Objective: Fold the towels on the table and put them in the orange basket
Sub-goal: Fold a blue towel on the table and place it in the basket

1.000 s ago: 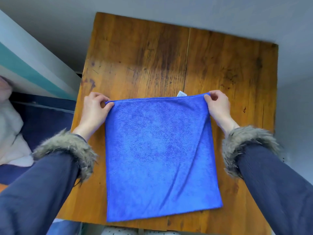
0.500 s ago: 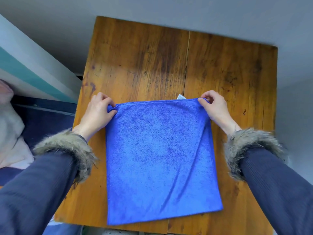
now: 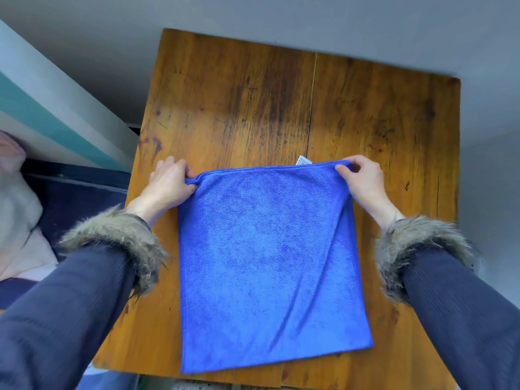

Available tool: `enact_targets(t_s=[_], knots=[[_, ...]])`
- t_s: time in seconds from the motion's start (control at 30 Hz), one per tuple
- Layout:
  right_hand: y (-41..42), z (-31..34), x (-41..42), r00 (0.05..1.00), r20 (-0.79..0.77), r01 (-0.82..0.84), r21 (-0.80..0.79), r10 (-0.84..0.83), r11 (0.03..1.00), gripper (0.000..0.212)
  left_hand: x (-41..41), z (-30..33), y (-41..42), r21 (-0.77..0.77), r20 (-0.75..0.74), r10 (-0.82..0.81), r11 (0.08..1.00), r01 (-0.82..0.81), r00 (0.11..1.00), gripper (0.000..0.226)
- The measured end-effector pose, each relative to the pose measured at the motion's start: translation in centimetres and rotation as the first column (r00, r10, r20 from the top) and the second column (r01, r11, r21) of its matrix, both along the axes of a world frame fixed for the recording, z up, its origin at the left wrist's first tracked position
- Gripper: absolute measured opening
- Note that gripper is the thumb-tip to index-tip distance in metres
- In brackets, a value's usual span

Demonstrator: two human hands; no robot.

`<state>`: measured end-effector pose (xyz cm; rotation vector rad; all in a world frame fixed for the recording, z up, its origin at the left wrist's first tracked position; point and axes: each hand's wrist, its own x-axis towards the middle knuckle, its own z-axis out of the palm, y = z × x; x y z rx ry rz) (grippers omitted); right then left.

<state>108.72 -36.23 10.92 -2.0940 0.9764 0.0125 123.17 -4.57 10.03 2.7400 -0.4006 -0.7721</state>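
Observation:
A blue towel (image 3: 270, 263) lies spread on the wooden table (image 3: 253, 102), its near edge close to the table's front edge. My left hand (image 3: 168, 184) pinches the towel's far left corner. My right hand (image 3: 363, 181) pinches the far right corner. The far edge is pulled taut between both hands and lifted slightly off the wood. A small white label (image 3: 303, 160) sticks out behind that edge. No orange basket is in view.
The table's far half is bare wood with a seam down the middle. To the left, off the table, lie a dark blue surface (image 3: 76, 198) and pale fabric (image 3: 17, 209). Grey floor surrounds the table at the back and right.
Both hands have kept their hold on the far corners and drawn them slightly toward me. The towel's far edge now sits a little nearer.

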Motion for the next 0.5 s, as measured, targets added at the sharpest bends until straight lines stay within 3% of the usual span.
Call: enact_targets(t_s=[0.13, 0.23, 0.3, 0.5], knots=[[0.0, 0.8, -0.6, 0.983, 0.089, 0.142, 0.190, -0.161, 0.971, 0.003, -0.7, 0.5, 1.4, -0.291, -0.024, 0.156, 0.944, -0.156, 0.987, 0.014], [0.0, 1.9, -1.4, 0.954, 0.112, 0.224, 0.354, -0.279, 0.908, 0.010, -1.4, 1.2, 2.7, -0.503, -0.168, 0.318, 0.787, -0.358, 0.933, 0.017], [0.1, 2.8, -2.0, 0.939, 0.128, 0.243, 0.409, -0.319, 0.879, 0.013, -1.9, 2.1, 3.3, -0.568, -0.212, 0.362, 0.710, -0.416, 0.908, 0.020], [1.4, 7.3, -4.4, 0.899, 0.186, 0.258, 0.505, -0.396, 0.823, 0.010, -2.7, 5.6, 4.6, -0.644, -0.248, 0.345, 0.640, -0.420, 0.905, 0.016]])
